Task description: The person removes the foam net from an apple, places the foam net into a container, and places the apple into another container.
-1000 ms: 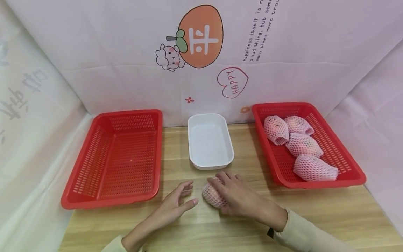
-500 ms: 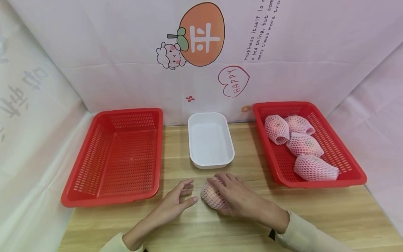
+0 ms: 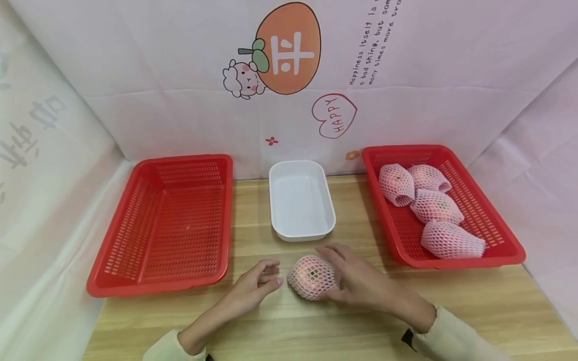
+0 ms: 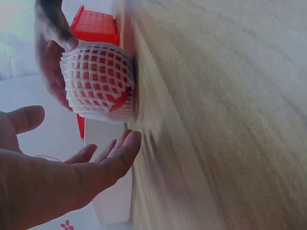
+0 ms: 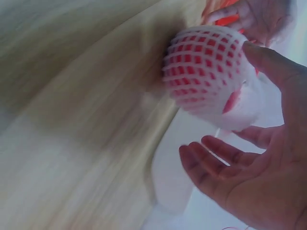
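Head cam: foam-netted fruit (image 3: 312,277) sits on the wood-grain table (image 3: 271,331) between the left hand (image 3: 253,288) and right hand (image 3: 361,281), just on the near side of the white tray (image 3: 303,208). Left wrist: left fingers (image 4: 108,168) are relaxed, gripping nothing, just beside the fruit. Right wrist: right thumb (image 5: 271,62) looks to be touching it, other fingers loosely spread, so not really gripped.

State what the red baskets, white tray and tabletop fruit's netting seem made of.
Left red basket and right red basket: probably satin plastic, judging by soft highlights and slotted walls. White tray: smooth, faintly shiny, rounded; plastic or perhaps enamel. Netting: matte, likely plastic foam, given thick, puffy strands.
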### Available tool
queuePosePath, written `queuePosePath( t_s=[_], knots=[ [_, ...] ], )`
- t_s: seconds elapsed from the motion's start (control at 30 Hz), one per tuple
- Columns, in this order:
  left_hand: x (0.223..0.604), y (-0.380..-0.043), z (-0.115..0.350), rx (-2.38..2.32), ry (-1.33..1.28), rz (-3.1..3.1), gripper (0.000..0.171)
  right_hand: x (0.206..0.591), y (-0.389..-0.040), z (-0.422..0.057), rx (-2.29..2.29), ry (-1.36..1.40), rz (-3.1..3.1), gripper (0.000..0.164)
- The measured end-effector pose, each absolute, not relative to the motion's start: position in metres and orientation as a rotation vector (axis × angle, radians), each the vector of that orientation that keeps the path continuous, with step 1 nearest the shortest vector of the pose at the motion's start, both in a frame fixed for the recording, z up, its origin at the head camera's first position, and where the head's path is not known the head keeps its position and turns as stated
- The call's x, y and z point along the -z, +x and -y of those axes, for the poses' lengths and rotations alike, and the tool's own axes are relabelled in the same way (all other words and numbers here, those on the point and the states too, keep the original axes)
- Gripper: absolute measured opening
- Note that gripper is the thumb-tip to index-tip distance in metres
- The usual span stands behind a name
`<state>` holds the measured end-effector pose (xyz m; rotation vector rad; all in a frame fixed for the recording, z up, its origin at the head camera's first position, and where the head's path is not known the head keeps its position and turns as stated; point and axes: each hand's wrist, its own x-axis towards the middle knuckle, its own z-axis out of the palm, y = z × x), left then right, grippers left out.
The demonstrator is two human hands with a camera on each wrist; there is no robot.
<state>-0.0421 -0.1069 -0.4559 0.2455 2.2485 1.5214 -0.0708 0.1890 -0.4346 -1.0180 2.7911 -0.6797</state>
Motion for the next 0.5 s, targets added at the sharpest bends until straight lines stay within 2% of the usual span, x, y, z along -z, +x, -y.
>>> queuePosePath(
  t_s=[0.23, 0.5],
  knots=[
    [0.457, -0.046, 0.104, -1.684, 0.092, -1.994, 0.055, 0.445, -0.071, -0.198, 0.830, -1.070, -2.732, 0.081],
    [0.463, -0.050, 0.101, -1.778, -0.019, -1.779, 0.053, 0.450, -0.071, -0.201, 0.899, -1.080, -2.686, 0.075]
  ],
)
